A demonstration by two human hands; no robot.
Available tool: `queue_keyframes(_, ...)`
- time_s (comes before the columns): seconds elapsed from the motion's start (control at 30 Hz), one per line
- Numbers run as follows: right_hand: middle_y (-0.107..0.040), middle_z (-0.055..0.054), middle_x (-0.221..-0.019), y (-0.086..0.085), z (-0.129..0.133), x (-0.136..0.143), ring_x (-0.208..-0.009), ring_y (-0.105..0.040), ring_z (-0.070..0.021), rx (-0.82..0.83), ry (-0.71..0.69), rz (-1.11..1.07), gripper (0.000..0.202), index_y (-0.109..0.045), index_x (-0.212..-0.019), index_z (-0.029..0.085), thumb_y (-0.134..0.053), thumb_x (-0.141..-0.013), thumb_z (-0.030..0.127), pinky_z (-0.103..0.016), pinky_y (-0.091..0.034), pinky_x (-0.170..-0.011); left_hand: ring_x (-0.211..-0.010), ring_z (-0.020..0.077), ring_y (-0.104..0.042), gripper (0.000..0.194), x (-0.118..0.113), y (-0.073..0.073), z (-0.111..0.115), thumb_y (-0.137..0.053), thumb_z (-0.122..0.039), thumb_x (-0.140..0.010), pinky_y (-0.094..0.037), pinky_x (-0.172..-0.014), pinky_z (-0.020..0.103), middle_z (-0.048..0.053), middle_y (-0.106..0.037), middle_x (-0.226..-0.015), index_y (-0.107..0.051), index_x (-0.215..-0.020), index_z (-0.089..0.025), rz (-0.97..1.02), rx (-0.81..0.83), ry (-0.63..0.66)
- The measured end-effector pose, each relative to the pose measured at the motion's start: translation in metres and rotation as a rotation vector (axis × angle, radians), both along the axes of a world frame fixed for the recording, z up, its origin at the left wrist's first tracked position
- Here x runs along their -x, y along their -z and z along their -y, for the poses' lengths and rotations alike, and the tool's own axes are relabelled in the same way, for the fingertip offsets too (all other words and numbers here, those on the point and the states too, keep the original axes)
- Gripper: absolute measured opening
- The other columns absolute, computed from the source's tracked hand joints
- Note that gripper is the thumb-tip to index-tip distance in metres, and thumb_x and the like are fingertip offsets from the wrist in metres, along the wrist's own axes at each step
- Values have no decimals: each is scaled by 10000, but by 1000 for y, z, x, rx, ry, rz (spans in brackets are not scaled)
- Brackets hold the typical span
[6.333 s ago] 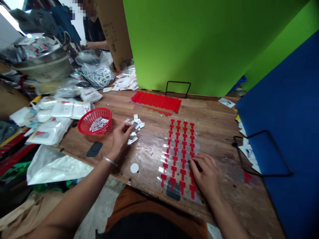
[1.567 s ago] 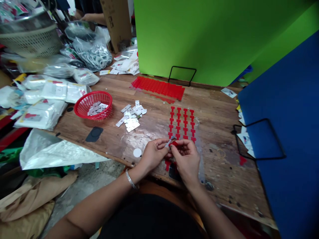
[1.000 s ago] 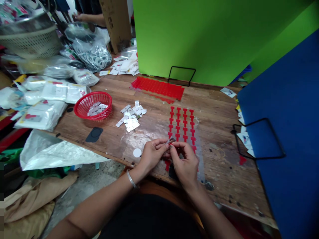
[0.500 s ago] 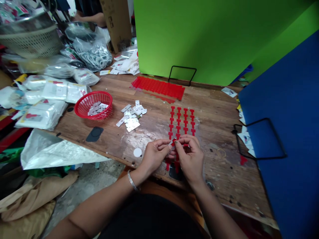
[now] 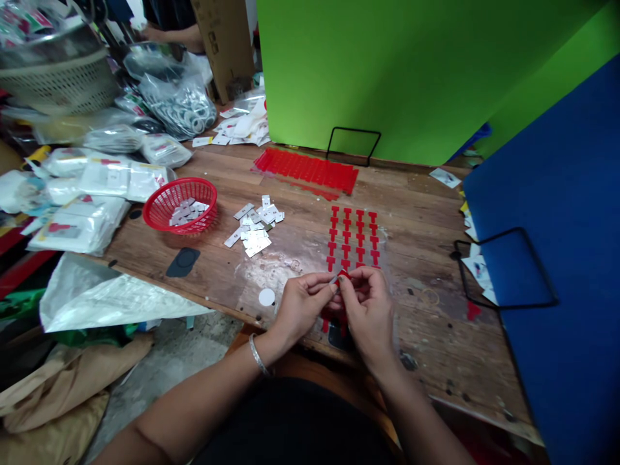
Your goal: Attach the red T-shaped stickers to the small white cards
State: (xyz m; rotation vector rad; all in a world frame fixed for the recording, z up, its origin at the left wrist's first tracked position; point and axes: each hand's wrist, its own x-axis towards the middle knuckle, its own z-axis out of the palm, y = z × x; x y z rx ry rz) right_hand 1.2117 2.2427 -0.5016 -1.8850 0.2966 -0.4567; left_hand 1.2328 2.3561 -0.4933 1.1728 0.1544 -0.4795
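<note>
My left hand [image 5: 305, 305] pinches a small silver-grey strip [image 5: 334, 279] between thumb and fingers. Right beside it, my right hand [image 5: 368, 310] grips a small red piece [image 5: 343, 275] that touches the strip. Both hands are close together above the near edge of the table, over rows of red T-shaped pieces [image 5: 360, 237]; the nearest pieces are partly hidden by the hands. To the left of the rows lies a loose pile of silver tags [image 5: 256, 232].
A red basket [image 5: 180, 205] holds more silver tags at the left. Red sheets [image 5: 306, 173] lie by the green panel [image 5: 358, 77]. Wire frames stand at the back and by the blue panel [image 5: 557, 194]. Packed plastic bags [image 5: 77, 223] crowd the far left. Another person's arm shows behind.
Both hands stay together over the rows. The red piece has turned slightly against the silver strip, and my right fingers have shifted a little.
</note>
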Motion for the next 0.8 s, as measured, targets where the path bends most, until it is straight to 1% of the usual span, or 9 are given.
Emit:
queue_keyframes(0.07,-547,-22,-925,1,0,0,-631,-552,-113,-168,17,-11,378,-469,-1066,222,-649,-751,328,-241,-487,-536,-567,138,-648,427,0,0,0,-782,-348,-615,-549,-613,255,55,-703,-676,-669,-921,-72,-14,5,-4)
queue_keyframes(0.13,-561,-5,-882,1,3,-2,-614,-556,-110,-296,-26,-51,470,-462,-1117,226,-681,-716,333,-234,-489,-531,-584,147,-657,429,1,0,0,-784,-353,-614,-551,-619,259,58,-701,-668,-665,-917,-74,-30,8,-1)
queue_keyframes(0.23,-584,6,-694,1,9,-3,-595,-551,-119,-371,-165,-172,261,-597,-888,181,-654,-744,392,-231,-478,-544,-600,154,-665,427,2,1,-2,-791,-348,-603,-553,-626,262,60,-701,-663,-665,-907,-76,-46,17,14)
queue_keyframes(0.27,-582,8,-645,1,10,-3,-572,-539,-116,-393,-189,-194,246,-613,-821,175,-641,-755,410,-228,-466,-532,-600,155,-665,423,2,1,-3,-793,-346,-600,-553,-628,264,60,-701,-665,-666,-902,-78,-49,17,17)
queue_keyframes(0.43,-564,28,-555,5,10,-3,-465,-470,-92,-499,-190,-212,299,-621,-754,176,-685,-709,464,-204,-397,-442,-590,159,-661,435,4,1,-3,-799,-361,-584,-549,-619,274,64,-702,-672,-670,-894,-85,-81,1,23)
queue_keyframes(0.6,-560,29,-505,12,8,-4,-431,-474,-93,-487,-236,-260,337,-582,-654,176,-693,-702,490,-197,-382,-410,-565,147,-642,481,5,5,-9,-789,-437,-572,-528,-573,256,76,-695,-686,-674,-881,-87,-60,-12,98)
queue_keyframes(0.7,-588,12,-540,13,9,-4,-437,-473,-92,-431,-271,-275,323,-636,-745,167,-659,-741,489,-197,-369,-406,-559,130,-621,397,-9,1,-33,-715,-414,-678,-509,-578,243,70,-692,-689,-687,-918,-100,82,-165,138)
queue_keyframes(0.73,-597,8,-564,13,10,-4,-446,-476,-93,-415,-256,-265,328,-652,-806,166,-655,-745,488,-199,-372,-409,-568,125,-616,353,-18,-3,-46,-673,-389,-726,-503,-590,239,61,-692,-693,-689,-946,-114,173,-263,93)
queue_keyframes(0.8,-606,8,-600,13,14,-4,-458,-485,-95,-399,-205,-240,359,-660,-899,172,-663,-735,492,-204,-382,-415,-624,126,-619,284,-40,-15,-80,-576,-327,-807,-495,-636,237,48,-704,-770,-688,-1003,-155,409,-530,-124)
